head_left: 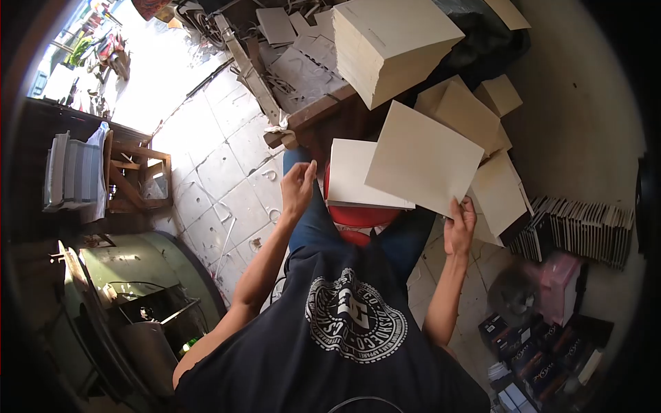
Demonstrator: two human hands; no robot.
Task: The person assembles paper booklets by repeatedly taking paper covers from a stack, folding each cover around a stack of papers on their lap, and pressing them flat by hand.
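Observation:
A square cream-coloured board is held up at its lower right corner by my right hand, pinched between thumb and fingers. Below and left of it, a stack of white boards lies on a red stool between my knees; the held board covers part of the stack. My left hand is closed over my left thigh, left of the stack and apart from it. Its fingers are curled together, and whatever they may hold is hidden.
A tall block of cream boards stands on a wooden bench ahead. Loose boards lie to the right, near a row of upright boards along the wall. A wooden stand is at left. Scraps litter the tiled floor.

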